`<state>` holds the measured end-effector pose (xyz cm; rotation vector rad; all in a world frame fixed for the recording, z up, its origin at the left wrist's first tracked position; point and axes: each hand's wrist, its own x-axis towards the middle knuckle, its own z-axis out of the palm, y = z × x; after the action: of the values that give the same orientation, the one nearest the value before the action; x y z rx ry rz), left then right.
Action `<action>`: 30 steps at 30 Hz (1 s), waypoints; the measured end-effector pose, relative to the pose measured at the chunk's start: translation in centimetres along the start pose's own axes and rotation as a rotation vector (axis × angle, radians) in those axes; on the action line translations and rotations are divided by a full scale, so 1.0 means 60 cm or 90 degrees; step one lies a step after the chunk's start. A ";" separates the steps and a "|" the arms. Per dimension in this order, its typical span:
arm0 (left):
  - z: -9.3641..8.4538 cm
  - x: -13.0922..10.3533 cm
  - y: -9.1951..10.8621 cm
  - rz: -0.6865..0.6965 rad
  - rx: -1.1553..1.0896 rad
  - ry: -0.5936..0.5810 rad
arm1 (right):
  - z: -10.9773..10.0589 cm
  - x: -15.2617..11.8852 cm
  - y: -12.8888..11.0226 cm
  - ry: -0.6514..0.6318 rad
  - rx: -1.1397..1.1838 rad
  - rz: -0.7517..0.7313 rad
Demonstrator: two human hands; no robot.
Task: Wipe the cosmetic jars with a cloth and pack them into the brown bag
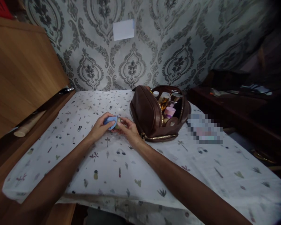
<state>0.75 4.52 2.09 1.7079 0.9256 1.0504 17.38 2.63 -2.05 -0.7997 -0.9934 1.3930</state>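
My left hand (101,126) is closed around a light blue cloth (110,122). Beside it, my right hand (130,129) pinches a small yellowish-green container (118,122), and the cloth touches the container's left end. Fingers cover much of the container, so its exact kind does not show. Just right of my hands sits a brown leather toiletry bag (146,109), unzipped at the top. Inside it stand several items, among them a pink jar (170,112), a bottle of amber liquid (164,99) and a white cap (155,93).
A white patterned cloth (107,162) covers the table. To the bag's right lies a blurred-out flat item (204,129). A wooden panel (23,72) rises at left, with a wooden roller (30,125) below. Dark furniture (220,109) stands at right; wallpaper (131,68) backs the table.
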 end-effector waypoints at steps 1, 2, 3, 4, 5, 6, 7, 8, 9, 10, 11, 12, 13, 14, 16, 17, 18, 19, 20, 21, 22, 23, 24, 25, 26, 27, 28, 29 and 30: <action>0.001 0.000 0.000 -0.005 -0.008 0.001 | 0.000 0.000 0.001 0.000 -0.004 -0.002; 0.001 0.000 0.000 -0.012 -0.017 0.001 | 0.001 0.000 0.002 0.002 -0.007 -0.005; 0.002 0.000 0.000 -0.021 -0.027 0.001 | 0.001 0.000 0.003 0.006 -0.010 -0.007; 0.002 0.000 0.000 -0.032 -0.037 0.005 | 0.001 0.000 0.004 0.007 -0.013 -0.009; 0.003 0.000 0.000 -0.047 -0.049 0.018 | 0.001 0.000 0.005 0.007 -0.017 -0.010; 0.004 0.000 0.001 -0.064 -0.063 0.037 | 0.001 0.000 0.005 0.004 -0.022 -0.011; 0.005 0.001 0.001 -0.081 -0.081 0.059 | 0.001 0.000 0.006 -0.001 -0.028 -0.011; 0.006 0.001 0.002 -0.098 -0.099 0.079 | 0.001 -0.001 0.006 -0.008 -0.033 -0.011; 0.007 0.001 0.003 -0.110 -0.116 0.095 | 0.000 -0.001 0.006 -0.015 -0.037 -0.010; 0.008 0.002 0.004 -0.116 -0.128 0.106 | 0.000 -0.001 0.006 -0.020 -0.038 -0.009; 0.008 0.002 0.006 -0.117 -0.134 0.110 | 0.000 -0.001 0.005 -0.022 -0.037 -0.009; 0.009 0.002 0.007 -0.115 -0.138 0.110 | 0.000 -0.001 0.005 -0.022 -0.032 -0.010; 0.008 0.003 0.008 -0.114 -0.139 0.108 | 0.000 -0.001 0.004 -0.021 -0.024 -0.010; 0.008 0.003 0.008 -0.116 -0.138 0.108 | 0.001 -0.002 0.004 -0.022 -0.013 -0.009; 0.006 0.004 0.006 -0.127 -0.130 0.113 | 0.002 -0.003 0.001 -0.033 0.013 -0.001; 0.004 0.005 0.003 -0.131 -0.125 0.117 | 0.003 -0.004 -0.001 -0.041 0.028 0.005; 0.003 0.006 0.001 -0.132 -0.120 0.124 | 0.004 -0.005 -0.003 -0.048 0.044 0.012; 0.002 0.007 -0.003 -0.131 -0.117 0.133 | 0.005 -0.006 -0.006 -0.052 0.059 0.020; 0.002 0.008 -0.006 -0.130 -0.117 0.140 | 0.006 -0.006 -0.008 -0.051 0.075 0.030; 0.001 0.008 -0.009 -0.131 -0.118 0.142 | 0.007 -0.007 -0.009 -0.046 0.093 0.042; 0.002 0.008 -0.011 -0.134 -0.119 0.141 | 0.007 -0.006 -0.011 -0.038 0.110 0.055; 0.002 0.008 -0.013 -0.135 -0.118 0.136 | 0.007 -0.006 -0.012 -0.026 0.126 0.067; 0.002 0.008 -0.015 -0.133 -0.114 0.125 | 0.006 -0.005 -0.013 -0.013 0.139 0.079; 0.003 0.007 -0.016 -0.128 -0.107 0.110 | 0.006 -0.004 -0.014 -0.001 0.149 0.089; 0.003 0.006 -0.016 -0.120 -0.098 0.094 | 0.005 -0.003 -0.014 0.010 0.157 0.096; 0.003 0.004 -0.016 -0.110 -0.086 0.078 | 0.004 -0.002 -0.015 0.018 0.163 0.101; 0.004 0.003 -0.015 -0.100 -0.070 0.065 | 0.004 -0.001 -0.015 0.023 0.168 0.105; 0.004 0.001 -0.014 -0.091 -0.052 0.055 | 0.003 0.000 -0.015 0.028 0.173 0.108; 0.004 0.000 -0.013 -0.081 -0.033 0.045 | 0.003 0.001 -0.015 0.033 0.178 0.109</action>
<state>0.88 4.67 1.29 1.5570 1.0306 1.0459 17.58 2.59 -1.13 -0.7188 -0.6824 1.6092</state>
